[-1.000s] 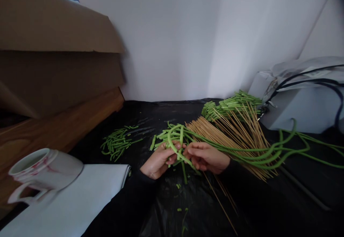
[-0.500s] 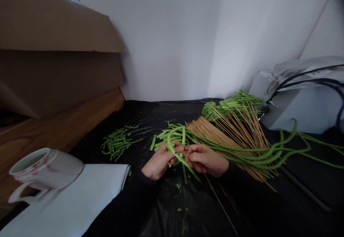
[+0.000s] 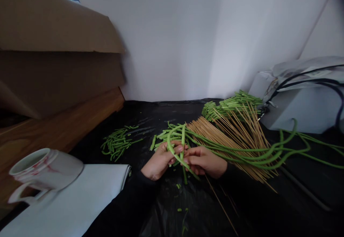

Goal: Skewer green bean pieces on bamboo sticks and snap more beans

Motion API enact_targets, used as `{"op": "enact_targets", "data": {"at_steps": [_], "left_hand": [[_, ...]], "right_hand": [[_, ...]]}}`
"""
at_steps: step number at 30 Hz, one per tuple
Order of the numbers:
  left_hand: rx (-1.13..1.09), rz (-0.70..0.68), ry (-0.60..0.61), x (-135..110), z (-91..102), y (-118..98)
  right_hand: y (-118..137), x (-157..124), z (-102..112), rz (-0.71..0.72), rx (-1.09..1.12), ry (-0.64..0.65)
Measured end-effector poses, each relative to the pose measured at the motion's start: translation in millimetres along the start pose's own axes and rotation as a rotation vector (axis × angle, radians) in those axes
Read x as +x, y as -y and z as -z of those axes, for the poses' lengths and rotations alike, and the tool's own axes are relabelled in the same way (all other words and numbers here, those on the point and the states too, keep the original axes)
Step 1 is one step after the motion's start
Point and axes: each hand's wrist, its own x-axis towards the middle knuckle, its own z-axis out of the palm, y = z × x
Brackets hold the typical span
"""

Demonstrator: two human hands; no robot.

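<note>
A long green bean (image 3: 170, 141) bends into a loop, its ends crossing lower down. My left hand (image 3: 160, 160) is closed on it, with the thumb pressed over the strand. My right hand (image 3: 205, 161) is closed at the right side of the crossing, its fingertips pinching the bean close to the left fingers. Below the right hand a thin wooden skewer (image 3: 220, 204) runs toward the lower edge; whether its upper end is in the fingers cannot be seen. Cut bean pieces (image 3: 161, 135) lie just behind my left hand.
Long whole beans (image 3: 258, 163) lie across many wooden skewers (image 3: 212, 133) at right. Behind them is a pile of cut beans (image 3: 233, 104). Bean ends (image 3: 118, 142) lie left. A mug (image 3: 51, 169) rests on white sheet (image 3: 77, 201), below a cardboard box (image 3: 61, 68). Black cables (image 3: 309, 81) hang right.
My right hand has shifted slightly left, its fingertips closer to the bean's crossing. The upright strand leans a little differently; my left hand has stayed in place.
</note>
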Motion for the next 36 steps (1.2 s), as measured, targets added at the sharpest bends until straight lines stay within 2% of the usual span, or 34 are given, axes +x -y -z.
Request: {"op": "enact_targets", "data": {"at_steps": [8,12,16,19,24,26,28,29,33,35,36], "left_hand": [[0.108,0.006,0.040,-2,-0.9,-2],[0.164,0.028,-0.002,-2,-2.6,-3],[0.196,0.032,-0.014,-3,-3.5,-4],[0.215,0.044,-0.027,-3,-3.7,-4],[0.202,0.062,-0.053,-2,-3.4,-3],[0.204,0.060,-0.064,-1,-2.5,-2],[0.206,0.058,-0.067,-1,-1.3,0],[0.202,0.060,-0.066,0,-0.7,0],[0.178,0.052,-0.089,0,1.3,1],[0.174,0.024,-0.109,-1,1.7,0],[0.167,0.015,-0.114,-1,1.8,0]], "right_hand": [[10,-3,-9,0.004,-0.157,-0.174],[15,-6,-6,0.002,-0.146,-0.237],[18,-4,5,0.070,-0.053,-0.344],[20,-4,18,0.172,0.058,-0.441],[27,-6,44,0.335,0.210,-0.702],[29,-8,47,0.366,0.196,-0.735],[30,-10,42,0.331,0.093,-0.624],[30,-11,37,0.287,0.003,-0.510],[26,-17,12,0.056,-0.337,0.076],[24,-19,5,0.005,-0.372,0.222],[24,-20,4,0.011,-0.370,0.239]]}}
